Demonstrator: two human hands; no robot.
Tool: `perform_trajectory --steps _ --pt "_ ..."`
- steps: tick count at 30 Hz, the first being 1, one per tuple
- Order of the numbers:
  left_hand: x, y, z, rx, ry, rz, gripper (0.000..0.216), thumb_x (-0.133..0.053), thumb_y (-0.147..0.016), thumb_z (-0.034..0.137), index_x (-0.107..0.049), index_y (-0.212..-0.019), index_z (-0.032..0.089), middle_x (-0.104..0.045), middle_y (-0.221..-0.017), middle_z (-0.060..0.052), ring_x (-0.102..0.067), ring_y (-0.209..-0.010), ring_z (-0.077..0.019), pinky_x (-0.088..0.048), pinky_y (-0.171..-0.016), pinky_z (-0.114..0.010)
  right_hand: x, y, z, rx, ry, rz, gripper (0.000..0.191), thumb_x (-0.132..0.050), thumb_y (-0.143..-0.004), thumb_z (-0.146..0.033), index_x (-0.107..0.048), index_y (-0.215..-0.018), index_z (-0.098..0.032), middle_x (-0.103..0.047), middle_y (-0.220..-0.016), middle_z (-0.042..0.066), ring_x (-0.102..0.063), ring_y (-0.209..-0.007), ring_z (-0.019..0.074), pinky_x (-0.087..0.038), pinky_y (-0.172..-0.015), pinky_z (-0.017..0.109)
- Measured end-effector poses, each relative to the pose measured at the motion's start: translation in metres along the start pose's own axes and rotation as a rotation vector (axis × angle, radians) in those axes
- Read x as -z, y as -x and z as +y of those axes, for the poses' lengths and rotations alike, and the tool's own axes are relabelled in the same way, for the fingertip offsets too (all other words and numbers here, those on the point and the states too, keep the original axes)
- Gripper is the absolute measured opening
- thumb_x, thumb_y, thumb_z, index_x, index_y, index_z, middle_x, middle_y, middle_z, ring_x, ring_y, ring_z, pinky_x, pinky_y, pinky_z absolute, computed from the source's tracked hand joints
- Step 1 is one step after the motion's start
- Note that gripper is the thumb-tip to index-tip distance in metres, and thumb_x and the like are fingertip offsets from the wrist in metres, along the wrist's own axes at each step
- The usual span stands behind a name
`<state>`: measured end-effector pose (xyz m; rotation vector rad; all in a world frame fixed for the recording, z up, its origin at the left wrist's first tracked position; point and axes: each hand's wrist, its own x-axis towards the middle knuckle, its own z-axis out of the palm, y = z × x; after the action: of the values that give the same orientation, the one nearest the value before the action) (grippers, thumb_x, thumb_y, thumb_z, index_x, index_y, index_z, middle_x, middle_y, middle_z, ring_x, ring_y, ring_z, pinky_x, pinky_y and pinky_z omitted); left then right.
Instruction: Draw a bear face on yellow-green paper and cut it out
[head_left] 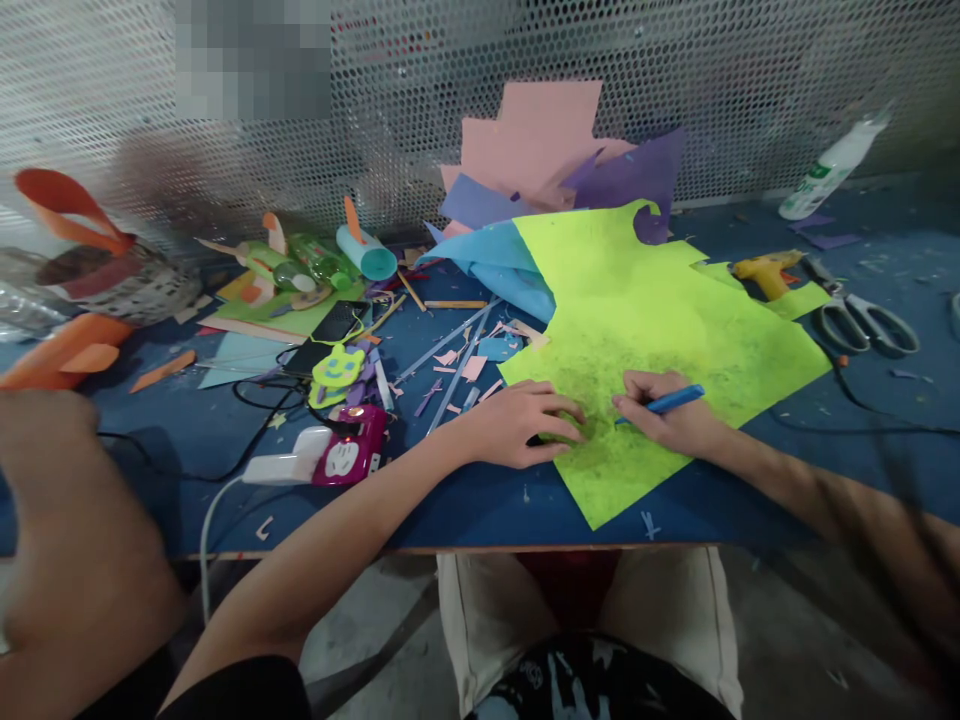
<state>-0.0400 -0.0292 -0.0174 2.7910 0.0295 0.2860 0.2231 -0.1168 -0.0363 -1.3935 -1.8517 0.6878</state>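
A large lime-green sheet (pixel 615 300), cut unevenly along its far and left edges, lies on the blue table in front of me. Its near part is smudged with dark marks. My left hand (pixel 529 425) rests on the sheet's left side, fingers spread and slightly bent. In my right hand (pixel 660 412) a blue pen (pixel 677 399) is gripped, its tip down on the green surface. Blue sheets (pixel 499 265) stick out from under the green one on the left. Small pink, purple and blue scraps (pixel 472 368) lie just beyond my left hand.
On the right are a yellow glue gun (pixel 765 272), grey-handled scissors (pixel 866 322) and a white glue bottle (pixel 832 168). A magenta power adapter (pixel 351 447) with cables sits left. Pink sheets (pixel 536 135) lean on the mesh wall. Another person's arm (pixel 67 540) reaches in at far left.
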Motion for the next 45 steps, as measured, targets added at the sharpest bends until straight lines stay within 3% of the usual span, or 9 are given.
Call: perform_trajectory --steps 6,17,22,27,30,33,38,42,45 --pt "-0.001 0.000 0.000 0.007 0.006 -0.002 0.025 -0.062 -0.099 0.032 -0.078 -0.119 0.027 -0.072 -0.132 -0.010 -0.068 -0.107 -0.0222 -0.050 -0.100 -0.039 -0.003 0.004 0.003 0.018 0.131 -0.051 0.035 -0.058 -0.094 -0.031 -0.036 -0.067 -0.022 -0.039 -0.053 -0.006 -0.035 -0.047 0.0098 -0.026 -0.050 0.026" --pt "-0.003 0.000 -0.001 0.003 0.009 -0.004 0.026 -0.060 -0.101 0.031 -0.078 -0.119 0.027 -0.072 -0.132 -0.010 -0.067 -0.107 -0.0228 -0.050 -0.100 -0.039 0.000 0.000 0.002 0.024 0.013 -0.108 0.036 -0.061 -0.090 -0.031 -0.038 -0.064 -0.022 -0.039 -0.051 -0.006 -0.036 -0.047 0.0094 -0.027 -0.050 0.026" --pt "0.005 -0.001 0.000 0.010 -0.068 -0.023 0.028 -0.056 -0.102 0.034 -0.076 -0.121 0.028 -0.073 -0.131 -0.009 -0.067 -0.109 -0.0221 -0.049 -0.099 -0.038 0.003 -0.005 0.005 -0.115 -0.257 -0.095 0.038 -0.068 -0.090 -0.030 -0.039 -0.067 -0.023 -0.042 -0.050 -0.007 -0.038 -0.046 0.0091 -0.028 -0.048 0.025" --pt "0.044 0.020 -0.010 0.379 -0.317 0.039 0.029 -0.053 -0.103 0.039 -0.076 -0.099 0.023 -0.078 -0.098 -0.005 -0.068 -0.093 -0.0200 -0.047 -0.081 -0.033 0.008 -0.009 0.009 -0.228 -0.518 -0.067 0.035 -0.072 -0.093 -0.036 -0.047 -0.073 -0.022 -0.043 -0.046 -0.009 -0.032 -0.038 0.0071 -0.020 -0.040 0.024" --pt "0.060 0.048 -0.023 0.635 -0.348 0.097 0.032 -0.065 -0.093 0.052 -0.071 -0.085 0.021 -0.070 -0.073 -0.003 -0.058 -0.065 -0.0163 -0.041 -0.066 -0.029 0.006 -0.012 0.012 -0.212 -0.614 -0.009 0.029 -0.071 -0.095 -0.040 -0.052 -0.081 -0.023 -0.044 -0.047 -0.009 -0.032 -0.039 0.0073 -0.020 -0.040 0.023" --pt "0.064 0.063 -0.029 0.790 -0.280 -0.080 0.040 -0.070 -0.086 0.058 -0.067 -0.073 0.020 -0.057 -0.058 -0.003 -0.051 -0.055 -0.0170 -0.041 -0.062 -0.031 0.002 -0.016 0.018 -0.164 -0.626 0.044 0.028 -0.077 -0.091 -0.041 -0.056 -0.087 -0.023 -0.049 -0.055 -0.008 -0.037 -0.045 0.0082 -0.025 -0.043 0.023" --pt "0.067 0.046 -0.012 1.034 -0.184 -0.368 0.040 -0.056 -0.095 0.054 -0.069 -0.080 0.020 -0.067 -0.079 -0.010 -0.062 -0.070 -0.0228 -0.042 -0.067 -0.034 -0.003 -0.021 0.026 -0.127 -0.649 0.046 0.025 -0.074 -0.092 -0.045 -0.068 -0.103 -0.023 -0.056 -0.070 -0.003 -0.047 -0.056 0.0107 -0.036 -0.052 0.026" --pt "0.062 0.030 0.003 0.962 -0.190 -0.263 0.034 -0.045 -0.101 0.046 -0.068 -0.098 0.020 -0.071 -0.094 -0.010 -0.065 -0.083 -0.0245 -0.043 -0.073 -0.034 -0.004 -0.021 0.025 -0.125 -0.526 0.007 0.030 -0.069 -0.094 -0.047 -0.073 -0.104 -0.020 -0.063 -0.079 0.001 -0.054 -0.065 0.0126 -0.042 -0.059 0.028" --pt "0.049 0.018 0.004 0.719 0.020 -0.129 0.037 -0.039 -0.105 0.047 -0.062 -0.113 0.020 -0.072 -0.107 -0.009 -0.066 -0.093 -0.0216 -0.045 -0.079 -0.032 -0.005 -0.022 0.021 -0.121 -0.522 0.027 0.033 -0.071 -0.092 -0.049 -0.071 -0.104 -0.018 -0.064 -0.079 0.000 -0.053 -0.063 0.0119 -0.042 -0.059 0.028"
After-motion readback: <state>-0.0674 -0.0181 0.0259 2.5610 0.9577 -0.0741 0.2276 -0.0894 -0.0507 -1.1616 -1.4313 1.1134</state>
